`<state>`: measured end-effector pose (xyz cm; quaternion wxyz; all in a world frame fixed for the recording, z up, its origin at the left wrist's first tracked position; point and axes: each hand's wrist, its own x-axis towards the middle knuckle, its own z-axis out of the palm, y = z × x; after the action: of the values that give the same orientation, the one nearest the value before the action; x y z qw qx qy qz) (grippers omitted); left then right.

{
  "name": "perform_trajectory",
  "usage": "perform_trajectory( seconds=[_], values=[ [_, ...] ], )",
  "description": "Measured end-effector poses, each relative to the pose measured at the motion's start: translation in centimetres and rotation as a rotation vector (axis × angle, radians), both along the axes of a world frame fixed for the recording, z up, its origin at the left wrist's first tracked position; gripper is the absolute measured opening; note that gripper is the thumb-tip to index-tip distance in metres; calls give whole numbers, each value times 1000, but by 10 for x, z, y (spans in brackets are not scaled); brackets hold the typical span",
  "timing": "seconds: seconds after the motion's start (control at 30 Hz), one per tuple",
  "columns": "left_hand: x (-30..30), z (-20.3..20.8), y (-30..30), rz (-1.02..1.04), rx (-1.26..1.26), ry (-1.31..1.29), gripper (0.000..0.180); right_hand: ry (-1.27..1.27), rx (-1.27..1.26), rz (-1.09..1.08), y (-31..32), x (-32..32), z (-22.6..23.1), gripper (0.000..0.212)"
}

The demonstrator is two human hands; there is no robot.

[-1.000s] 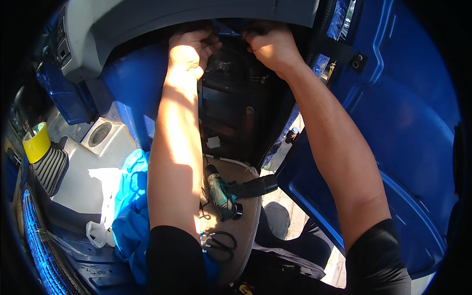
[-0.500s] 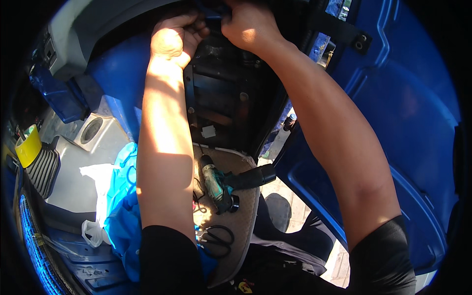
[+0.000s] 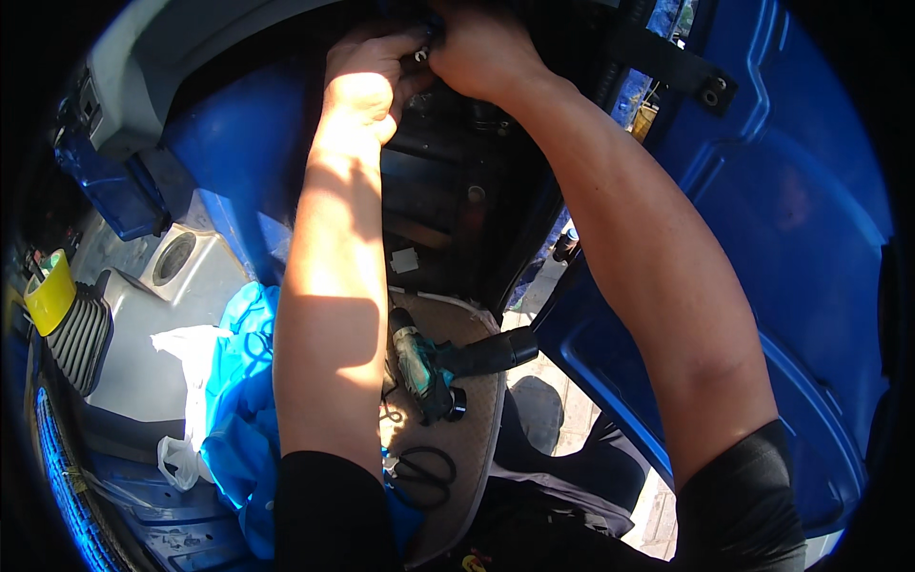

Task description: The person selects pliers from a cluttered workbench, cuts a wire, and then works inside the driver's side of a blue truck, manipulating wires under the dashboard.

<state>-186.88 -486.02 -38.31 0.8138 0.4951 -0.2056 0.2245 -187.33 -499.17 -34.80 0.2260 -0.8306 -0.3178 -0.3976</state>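
Both my arms reach up into the dark recess under the dashboard [image 3: 191, 71]. My left hand [image 3: 370, 74] is closed, its fingers bent toward a small shiny metal piece [image 3: 420, 55] between the hands. My right hand [image 3: 484, 52] sits right beside it, curled, with its fingertips lost in shadow. What exactly either hand grips is too dark to make out. Below my hands, a teal and black cordless drill [image 3: 419, 367] lies on the tan seat [image 3: 477, 419]. Black-handled scissors [image 3: 424, 477] rest nearer to me, partly behind my left forearm.
An opened blue door [image 3: 791, 219] stands on the right, with paving beyond the sill. To the left, a crumpled blue cloth [image 3: 238, 419] and a white plastic bag [image 3: 191, 381] lie by the grey console [image 3: 143, 353]. A yellow tape roll [image 3: 50, 291] sits around the black lever boot [image 3: 78, 334].
My left hand has moved right and slightly down, closer to my right hand. The small shiny metal piece now shows between them, where a blue strip showed before. The right hand barely shifted.
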Motion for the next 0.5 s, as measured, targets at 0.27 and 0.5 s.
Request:
perform_trajectory(
  seconds=[0.27, 0.5],
  values=[
    [-5, 15, -10, -129, 22, 40, 24, -41, 319, 90, -6, 3, -4, 26],
    [-13, 22, -20, -78, 20, 148, 19, 124, 438, 81, -19, -7, 0, 21]
  ],
)
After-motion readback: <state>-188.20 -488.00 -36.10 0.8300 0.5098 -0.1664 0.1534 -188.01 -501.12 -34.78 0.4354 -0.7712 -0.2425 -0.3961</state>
